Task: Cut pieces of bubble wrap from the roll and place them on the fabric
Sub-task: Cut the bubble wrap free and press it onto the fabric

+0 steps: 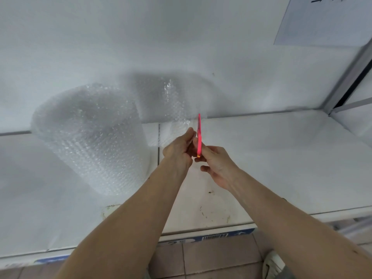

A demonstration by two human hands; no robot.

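1. Our right hand (218,166) grips the slim neon-pink cutter (199,135) by its lower end, fingers curled round it, and holds it edge-on and nearly upright, so we judge the blade is lined up to run across the sheet towards the back edge of the white table (281,158).
2. Our left hand (179,152) sits just beside it, fingers closed, seemingly pinching the loose end of the clear bubble wrap sheet (173,109); likely this keeps the film taut for the blade. The exact pinch is hidden behind the knuckles.
3. The sheet runs from our hands up and leftward to the big upright roll of clear bubble wrap (90,137), which stands near the table's back edge, on its left half, against the white wall (181,37). Standing upright, it should pay out freely.
4. No cut piece shows yet, and we cannot make out the fabric.
5. Beyond the front edge lie brown floor tiles (211,256).
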